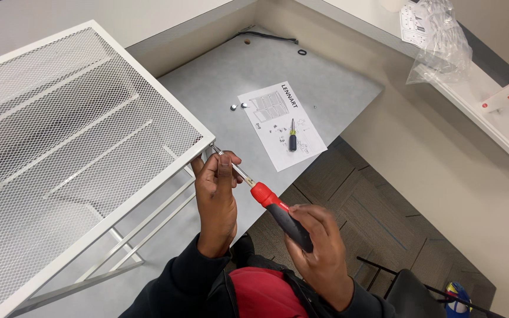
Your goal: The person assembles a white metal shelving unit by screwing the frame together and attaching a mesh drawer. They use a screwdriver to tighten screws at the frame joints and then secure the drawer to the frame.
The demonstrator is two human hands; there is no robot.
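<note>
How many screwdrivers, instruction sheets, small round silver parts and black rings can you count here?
Screwdrivers: 2, one red-and-black, one small
Instruction sheets: 1
Small round silver parts: 2
Black rings: 1
Total: 6

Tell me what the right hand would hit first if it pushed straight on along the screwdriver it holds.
The right hand would likely meet the left hand first, pinching the red-and-black screwdriver shaft; just beyond lies the corner of the white metal mesh frame. Depth is unclear.
</note>
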